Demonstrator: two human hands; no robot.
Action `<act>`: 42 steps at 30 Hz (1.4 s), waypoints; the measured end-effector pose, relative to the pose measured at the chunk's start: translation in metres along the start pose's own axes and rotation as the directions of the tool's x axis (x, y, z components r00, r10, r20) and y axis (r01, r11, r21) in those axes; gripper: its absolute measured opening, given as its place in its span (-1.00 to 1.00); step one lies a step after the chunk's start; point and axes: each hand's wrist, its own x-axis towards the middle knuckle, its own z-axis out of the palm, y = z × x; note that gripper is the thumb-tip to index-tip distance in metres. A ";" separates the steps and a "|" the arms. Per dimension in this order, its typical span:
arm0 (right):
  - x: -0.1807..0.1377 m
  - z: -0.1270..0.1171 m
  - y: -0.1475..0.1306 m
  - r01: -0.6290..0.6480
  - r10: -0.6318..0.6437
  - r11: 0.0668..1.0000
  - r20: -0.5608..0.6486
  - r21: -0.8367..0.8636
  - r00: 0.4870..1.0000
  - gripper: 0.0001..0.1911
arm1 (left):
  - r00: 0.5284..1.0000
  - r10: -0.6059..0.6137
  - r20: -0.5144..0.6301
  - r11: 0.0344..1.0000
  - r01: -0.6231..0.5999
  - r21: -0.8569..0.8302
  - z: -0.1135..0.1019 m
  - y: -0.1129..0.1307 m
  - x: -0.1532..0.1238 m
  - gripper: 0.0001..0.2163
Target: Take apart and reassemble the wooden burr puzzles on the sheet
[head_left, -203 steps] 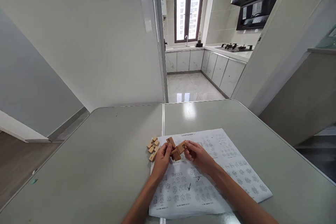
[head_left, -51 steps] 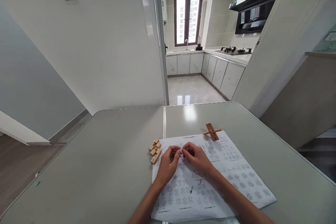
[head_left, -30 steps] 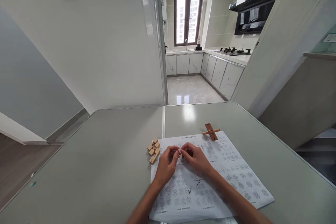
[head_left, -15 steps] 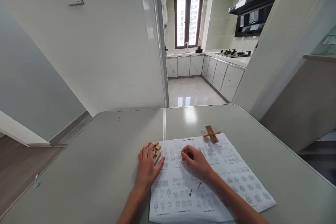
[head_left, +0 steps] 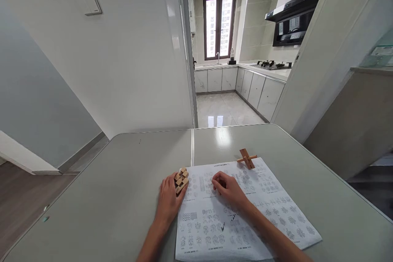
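Note:
My left hand (head_left: pixel 168 199) lies at the left edge of the printed sheet (head_left: pixel 211 208), its thumb and fingers around a wooden block puzzle (head_left: pixel 181 180) of light and darker pieces. Over the upper middle of that paper, my right hand (head_left: pixel 225 186) is closed, fingers curled toward the thumb. Whatever its fingertips may hold is hidden. Rows of small diagrams and several dark pen marks cover the sheet. Across its top right edge rests a crossed wooden piece (head_left: pixel 247 159), a flat brown slat with a thin lighter rod.
The grey-green table (head_left: pixel 101 208) has a pale seam (head_left: pixel 192 147) running away from me. A small green bit (head_left: pixel 46 219) lies near its left edge. Beyond stand a white wall panel (head_left: pixel 138 57) and a kitchen with white cabinets (head_left: pixel 222 79) and a gas stove (head_left: pixel 273 65).
My left hand has slid slightly left and down, its fingers drawing off the top of the puzzle, so more of the blocks show. My right hand stays in place. The camera view has tilted slightly.

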 end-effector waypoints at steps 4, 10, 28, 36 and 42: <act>0.001 -0.001 -0.001 -0.010 0.010 1.000 -0.002 0.026 1.000 -0.71 | 1.000 0.011 0.012 1.000 -0.010 -0.020 -0.004 0.004 0.000 -0.61; -0.002 -0.006 -0.016 -0.048 0.047 0.999 0.041 0.021 0.998 -0.70 | 1.000 0.024 0.008 0.997 -0.023 -0.071 -0.014 0.025 -0.013 -0.62; -0.127 0.023 -0.023 -0.046 -0.002 0.984 -0.270 -0.171 0.963 -0.68 | 0.976 0.177 0.125 0.971 -0.152 -0.186 0.011 0.107 -0.097 -0.54; -0.138 0.038 -0.021 -0.050 -0.008 0.989 -0.388 -0.137 0.922 -0.67 | 0.982 0.156 0.104 0.980 -0.141 -0.141 0.016 0.112 -0.103 -0.57; -0.138 0.033 -0.020 0.007 -0.069 0.978 -0.290 -0.209 0.955 -0.76 | 0.980 0.142 0.136 0.982 -0.122 -0.144 0.012 0.114 -0.102 -0.57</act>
